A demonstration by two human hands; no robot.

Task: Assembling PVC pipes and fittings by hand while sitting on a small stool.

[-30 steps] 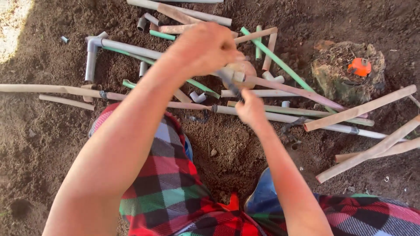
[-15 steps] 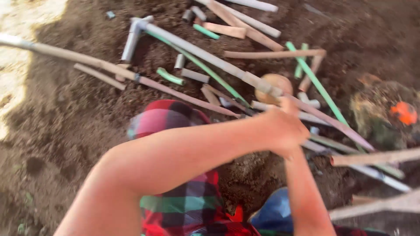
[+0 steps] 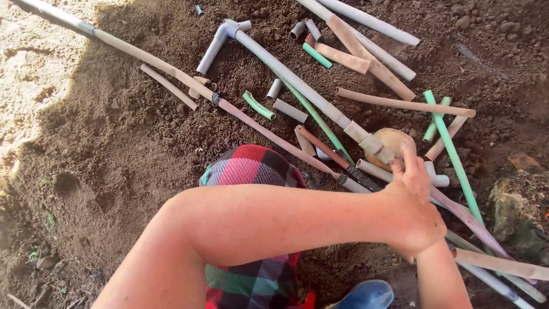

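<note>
Ground of dark, crumbly soil (image 3: pixel 131 149), sunlit and paler at the left edge. Lying directly on it: a long mud-stained pipe (image 3: pixel 171 71) running diagonally from upper left; a grey pipe with an elbow joint (image 3: pixel 229 30); several short grey pipe offcuts (image 3: pixel 290 110); green pipe lengths (image 3: pixel 452 151); tan, dirt-coated pipes (image 3: pixel 403 104); a rounded tan stone (image 3: pixel 394 143) among them.
</note>
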